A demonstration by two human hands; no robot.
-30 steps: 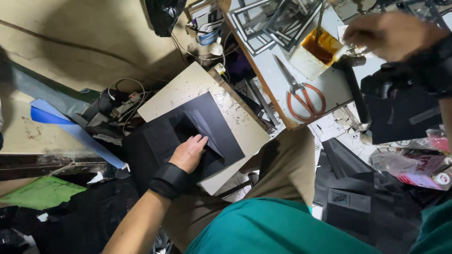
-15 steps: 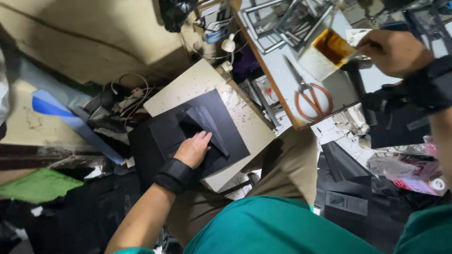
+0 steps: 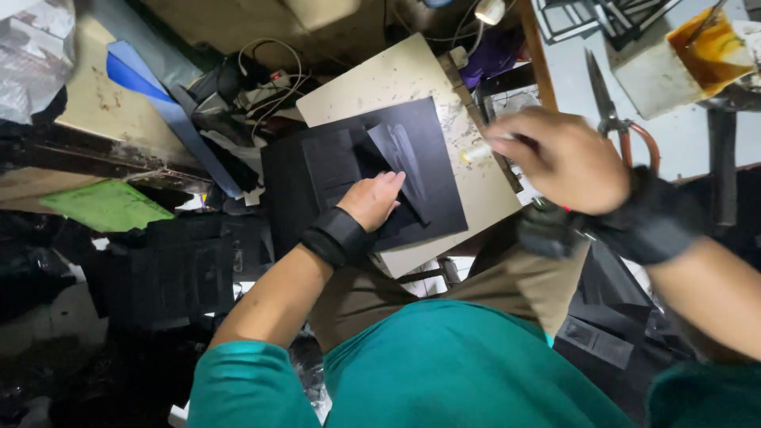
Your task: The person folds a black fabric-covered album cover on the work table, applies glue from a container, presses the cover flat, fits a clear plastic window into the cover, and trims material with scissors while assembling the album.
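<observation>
My left hand (image 3: 371,200), with a black wrist band, presses flat on a black folded piece (image 3: 372,170) lying on a pale speckled board (image 3: 412,79). My right hand (image 3: 564,158), also in a black wrist band, hovers over the board's right edge. Its fingers are closed on a small brush (image 3: 483,149) with a pale tip pointing left toward the black piece. The handle is hidden inside the hand.
A tub of amber glue (image 3: 697,47) and scissors with red handles (image 3: 614,119) sit on the grey table at upper right. Cables (image 3: 258,75), blue strips (image 3: 151,95) and a green sheet (image 3: 107,208) lie to the left. Black pieces are stacked at both sides.
My right hand has come down from the glue tub to the board's right edge, carrying the brush. The left hand has stayed pressed on the black piece.
</observation>
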